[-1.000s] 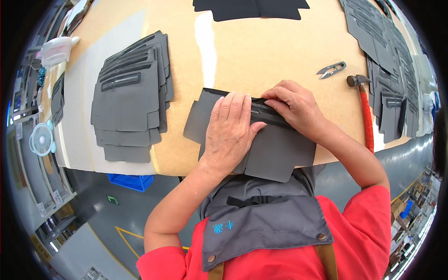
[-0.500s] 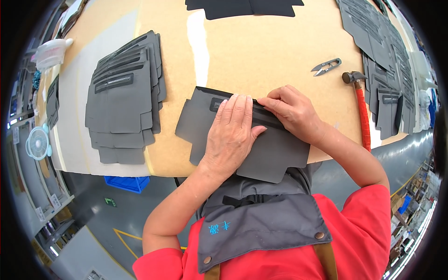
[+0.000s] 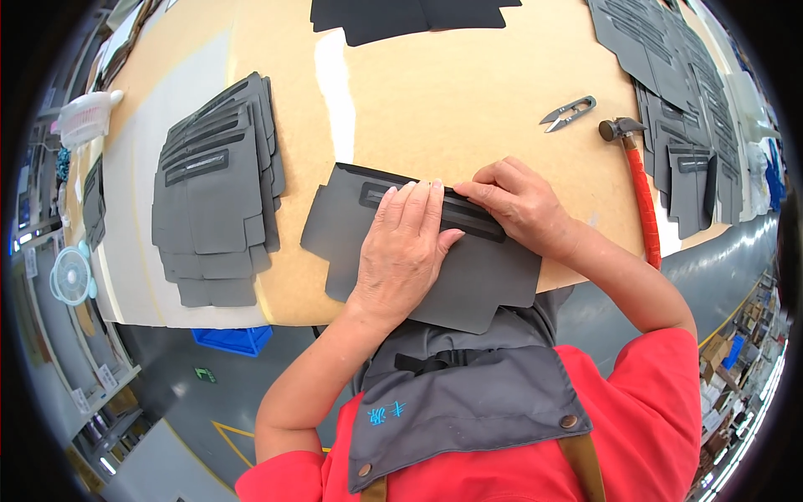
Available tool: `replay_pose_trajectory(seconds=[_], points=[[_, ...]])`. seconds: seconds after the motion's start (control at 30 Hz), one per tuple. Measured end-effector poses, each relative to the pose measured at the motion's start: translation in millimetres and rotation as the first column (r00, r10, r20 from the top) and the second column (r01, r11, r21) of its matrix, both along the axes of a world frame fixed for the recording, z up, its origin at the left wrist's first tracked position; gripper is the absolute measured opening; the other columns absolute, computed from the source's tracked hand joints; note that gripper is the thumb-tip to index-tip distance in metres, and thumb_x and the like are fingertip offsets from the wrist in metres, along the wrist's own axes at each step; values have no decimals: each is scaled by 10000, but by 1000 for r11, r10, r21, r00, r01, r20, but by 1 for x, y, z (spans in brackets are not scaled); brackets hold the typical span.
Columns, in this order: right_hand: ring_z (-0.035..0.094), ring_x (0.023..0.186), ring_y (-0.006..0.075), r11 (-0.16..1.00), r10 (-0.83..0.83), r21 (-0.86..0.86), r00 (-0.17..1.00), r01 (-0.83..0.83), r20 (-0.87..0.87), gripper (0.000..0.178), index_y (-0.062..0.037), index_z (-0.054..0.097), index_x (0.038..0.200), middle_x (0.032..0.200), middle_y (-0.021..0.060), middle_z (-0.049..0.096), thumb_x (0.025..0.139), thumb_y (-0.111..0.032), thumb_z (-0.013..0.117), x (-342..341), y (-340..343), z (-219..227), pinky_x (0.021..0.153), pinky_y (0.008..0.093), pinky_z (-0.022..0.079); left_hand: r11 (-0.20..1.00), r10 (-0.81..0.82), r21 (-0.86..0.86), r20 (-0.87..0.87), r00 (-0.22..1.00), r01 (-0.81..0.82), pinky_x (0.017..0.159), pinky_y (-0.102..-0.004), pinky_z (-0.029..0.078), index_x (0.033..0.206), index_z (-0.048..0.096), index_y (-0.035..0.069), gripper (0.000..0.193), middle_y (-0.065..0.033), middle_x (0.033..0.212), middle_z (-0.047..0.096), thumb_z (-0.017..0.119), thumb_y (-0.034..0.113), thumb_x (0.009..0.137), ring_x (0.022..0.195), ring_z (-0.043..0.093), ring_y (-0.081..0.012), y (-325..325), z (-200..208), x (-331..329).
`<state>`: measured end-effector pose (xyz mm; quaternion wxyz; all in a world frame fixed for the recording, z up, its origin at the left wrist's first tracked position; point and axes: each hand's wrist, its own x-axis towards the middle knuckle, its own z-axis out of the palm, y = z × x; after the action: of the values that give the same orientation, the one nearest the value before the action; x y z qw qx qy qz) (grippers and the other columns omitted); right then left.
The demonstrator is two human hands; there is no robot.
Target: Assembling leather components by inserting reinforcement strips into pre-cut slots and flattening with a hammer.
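Observation:
A dark grey flat panel (image 3: 477,272) with notched corners lies at the table's near edge, partly overhanging toward my apron. Near its far edge runs a black-framed strip with a slot (image 3: 473,219), partly covered by my fingers. My left hand (image 3: 403,243) rests flat on the panel, fingers stretched out toward that far edge, thumb apart. Beside it, my right hand (image 3: 520,209) is closed, thumb and forefinger pinching the panel's far edge just right of the left fingertips. Exactly what lies between those fingertips is hidden.
A stack of similar grey panels (image 3: 205,209) lies left, more piles (image 3: 686,125) at the right. Thread snips (image 3: 569,114) and a hammer with a red-wrapped handle (image 3: 642,197) lie right of my hands. A black panel (image 3: 418,18) is at the far side.
My right fingertips have shifted slightly rightward along the panel's far edge. The left hand stays flat on it. The whole view has shifted a little.

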<state>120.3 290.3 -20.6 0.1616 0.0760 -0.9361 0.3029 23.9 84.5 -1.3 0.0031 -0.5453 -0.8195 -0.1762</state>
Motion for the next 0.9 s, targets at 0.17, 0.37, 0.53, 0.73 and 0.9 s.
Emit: replay_pose_trajectory(seconds=[0.17,0.37,0.53,0.73,0.9], points=[[607,908,268,998,12,58,999,-11,-31,365,-48,720,1151,1004,87,634,792,-13,669,3,0,0,799,359,540,1000,-10,-13,31,999,10,1114,-443,432,1369,583,-20,526,-162,1302,567,693,264,941,1255,534,-333,1,2,5],[607,915,261,999,-35,-6,999,35,10,424,-58,706,1178,1016,76,631,757,-24,680,11,2,-3,802,350,540,1000,-20,-24,-23,1000,19,1129,-475,421,1375,587,8,500,-171,1301,568,674,268,957,1253,543,-340,2,1,5],[611,919,264,983,67,173,996,-55,-64,450,-75,693,1198,1016,73,633,750,-32,689,14,4,-1,802,356,540,999,7,-35,18,1000,-7,1128,-491,422,1358,597,-10,515,-177,1322,559,670,306,959,1272,540,-342,5,5,12],[604,913,255,997,-70,-42,997,72,37,444,-63,695,1189,1017,69,628,746,-40,687,22,2,1,804,356,540,999,-11,-38,-60,998,9,1142,-508,400,1381,587,5,558,-179,1343,548,683,340,946,1286,528,-351,5,1,16],[603,927,250,993,35,114,999,-30,-41,450,-56,703,1193,1019,64,632,744,-33,686,26,5,1,809,354,539,998,-9,-60,-29,1000,7,1146,-510,392,1380,587,-4,577,-188,1350,541,694,348,935,1294,518,-367,9,2,23]])
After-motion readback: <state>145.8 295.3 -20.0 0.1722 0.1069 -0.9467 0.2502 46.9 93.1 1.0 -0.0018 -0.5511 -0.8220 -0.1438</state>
